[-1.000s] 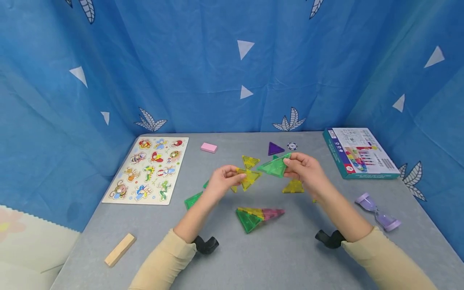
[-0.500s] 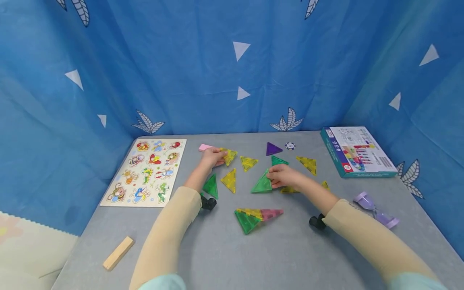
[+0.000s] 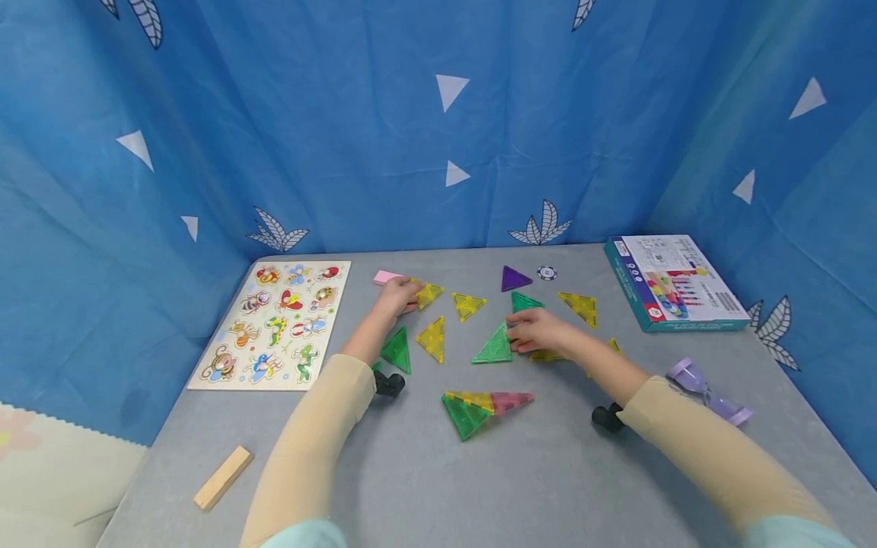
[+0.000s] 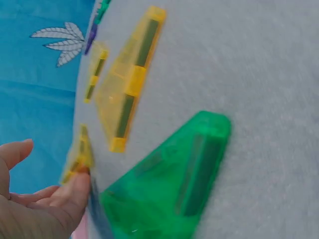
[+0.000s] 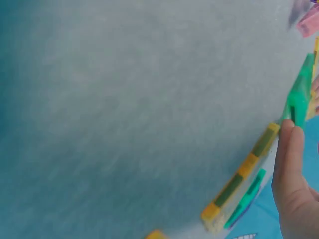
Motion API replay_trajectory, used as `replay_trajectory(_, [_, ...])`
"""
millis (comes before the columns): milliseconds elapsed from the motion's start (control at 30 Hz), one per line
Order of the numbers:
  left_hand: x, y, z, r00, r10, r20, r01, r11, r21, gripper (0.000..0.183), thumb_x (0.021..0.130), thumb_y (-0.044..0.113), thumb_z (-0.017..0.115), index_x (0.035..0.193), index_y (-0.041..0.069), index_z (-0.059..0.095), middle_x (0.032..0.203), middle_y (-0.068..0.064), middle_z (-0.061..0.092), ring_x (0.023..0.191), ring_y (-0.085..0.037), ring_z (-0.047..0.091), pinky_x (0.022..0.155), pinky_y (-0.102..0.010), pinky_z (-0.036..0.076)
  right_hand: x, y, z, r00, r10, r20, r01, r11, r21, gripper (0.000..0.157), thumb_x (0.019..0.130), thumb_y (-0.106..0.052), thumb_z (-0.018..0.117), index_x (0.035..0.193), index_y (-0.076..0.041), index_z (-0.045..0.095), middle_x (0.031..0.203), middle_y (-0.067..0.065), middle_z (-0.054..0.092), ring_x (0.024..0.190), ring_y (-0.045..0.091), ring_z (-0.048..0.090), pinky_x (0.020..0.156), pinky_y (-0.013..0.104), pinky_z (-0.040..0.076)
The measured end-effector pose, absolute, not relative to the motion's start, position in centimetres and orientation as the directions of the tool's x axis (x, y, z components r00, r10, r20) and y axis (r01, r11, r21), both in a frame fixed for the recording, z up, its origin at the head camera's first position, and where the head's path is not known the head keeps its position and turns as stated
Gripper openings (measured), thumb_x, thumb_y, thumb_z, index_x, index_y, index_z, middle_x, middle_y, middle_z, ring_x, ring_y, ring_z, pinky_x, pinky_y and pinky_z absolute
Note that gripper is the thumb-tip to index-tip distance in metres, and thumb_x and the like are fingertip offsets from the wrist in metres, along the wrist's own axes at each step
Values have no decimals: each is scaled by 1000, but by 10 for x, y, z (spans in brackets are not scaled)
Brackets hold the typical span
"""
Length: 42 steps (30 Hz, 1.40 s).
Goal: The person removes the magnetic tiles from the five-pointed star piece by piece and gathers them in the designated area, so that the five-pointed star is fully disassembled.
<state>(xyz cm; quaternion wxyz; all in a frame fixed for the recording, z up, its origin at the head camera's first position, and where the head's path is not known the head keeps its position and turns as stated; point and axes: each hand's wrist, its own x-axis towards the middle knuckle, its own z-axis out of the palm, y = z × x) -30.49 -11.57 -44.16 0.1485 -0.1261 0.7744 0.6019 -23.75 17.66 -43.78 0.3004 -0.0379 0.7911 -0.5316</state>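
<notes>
My left hand (image 3: 397, 297) is at the back left of the grey table, fingers extended. Its fingertips touch a yellow triangular magnetic tile (image 3: 428, 294); in the left wrist view the thumb stands apart from that tile (image 4: 79, 157). Over at the right, my right hand (image 3: 537, 333) has straight fingers touching the edge of a light green triangular tile (image 3: 493, 348) that lies on the table. Around the hands lie more triangles: yellow (image 3: 469, 306), yellow (image 3: 432, 339), dark green (image 3: 398, 351), green (image 3: 524, 302), yellow (image 3: 582, 307) and purple (image 3: 515, 278). A yellow tile (image 3: 546, 355) is partly hidden beneath the right hand.
Closer in sits a joined green, yellow and pink tile piece (image 3: 469, 415). An insect puzzle board (image 3: 274, 326) and wooden block (image 3: 223, 479) are at left. At right are a box (image 3: 674, 285) and purple hourglass (image 3: 709, 393). A pink block (image 3: 386, 278) and chip (image 3: 546, 272) lie behind.
Both hands have come down from holding tiles in the air. The left hand went left with the yellow tile; the right lowered the green tile onto the table. Both tiles now lie released.
</notes>
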Motion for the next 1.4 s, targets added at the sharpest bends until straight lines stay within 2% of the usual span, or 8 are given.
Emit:
replay_trajectory(167, [-290, -117, -430, -969, 25, -245, -209, 445, 871, 64, 92, 33, 57, 143, 2, 34, 142, -17, 39, 128, -29, 40, 103, -41, 35, -222, 187, -425, -833, -445, -328, 73, 500, -863, 50, 96, -14, 51, 138, 7, 35, 119, 24, 56, 101, 30, 60, 82, 38, 51])
replay_trajectory(300, [-248, -108, -419, -981, 176, -79, 20, 498, 867, 68, 92, 39, 55, 144, 2, 31, 145, -16, 36, 131, -29, 37, 103, -44, 34, -202, 194, -420, -844, -506, -176, -136, 520, -843, 52, 95, -16, 54, 139, 5, 36, 124, 26, 53, 104, 33, 57, 80, 38, 52])
replay_trajectory(433, [-194, -91, -412, -934, 355, -34, 183, 559, 809, 79, 88, 55, 53, 148, 12, 24, 148, -8, 33, 133, -25, 35, 102, -44, 35, -181, 199, -420, -848, -522, -96, -223, 516, -827, 56, 94, -18, 57, 142, 1, 34, 133, 25, 47, 110, 34, 55, 82, 38, 51])
replay_trajectory(567, [-153, -79, -415, -873, 484, -56, 326, 666, 671, 85, 81, 65, 55, 146, 15, 33, 146, -3, 38, 131, -22, 37, 102, -43, 36, -161, 198, -422, -847, -523, -92, -236, 525, -818, 53, 94, -22, 57, 140, -2, 39, 134, 22, 47, 114, 34, 53, 87, 43, 48])
replay_trajectory(800, [-117, -65, -433, -784, 619, 47, 577, 698, 425, 58, 76, 57, 67, 117, 16, 64, 112, 5, 63, 101, -11, 59, 83, -30, 49, -128, 187, -426, -765, -642, -53, -430, 571, -699, 51, 87, -39, 64, 127, -8, 57, 121, 6, 59, 108, 23, 57, 86, 41, 49])
replay_trajectory(1067, [-103, -55, -444, -709, 641, 294, 698, 697, 164, 23, 81, 40, 69, 90, 19, 67, 80, 10, 62, 67, -2, 54, 53, -18, 43, -113, 167, -432, -704, -695, 146, -678, 597, -429, 19, 81, -21, 73, 99, -16, 70, 92, -10, 65, 84, 6, 61, 72, 25, 51])
replay_trajectory(1200, [-98, -54, -444, -694, 631, 348, 706, 691, 154, 11, 80, 28, 68, 84, 19, 63, 73, 10, 57, 60, -2, 46, 46, -17, 35, -110, 162, -434, -685, -695, 218, -717, 589, -374, 12, 82, -19, 72, 94, -17, 70, 87, -10, 65, 79, 3, 61, 67, 23, 51])
replay_trajectory(1400, [-96, -54, -444, -691, 615, 380, 702, 696, 151, 8, 82, 23, 67, 79, 19, 60, 70, 10, 54, 58, -3, 45, 47, -18, 36, -108, 155, -440, -670, -704, 236, -740, 610, -283, 14, 80, -20, 74, 91, -17, 67, 84, -8, 64, 74, 4, 59, 63, 21, 50])
